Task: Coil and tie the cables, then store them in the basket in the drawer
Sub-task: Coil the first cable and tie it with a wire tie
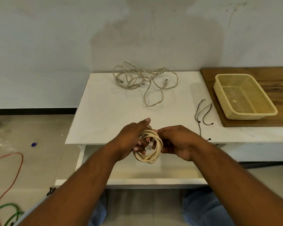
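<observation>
Gripping cream coiled cable (151,150), left hand (132,138) curled through loop, right hand (178,142) pinching its edge, fingertips partly hidden.

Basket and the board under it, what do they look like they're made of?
Basket: probably plastic, pale yellow, slight sheen; moulded mesh walls with a smooth solid rim. Board: looks like wood, brown, matte; dark grain streaks show, though it could be laminate.
</observation>
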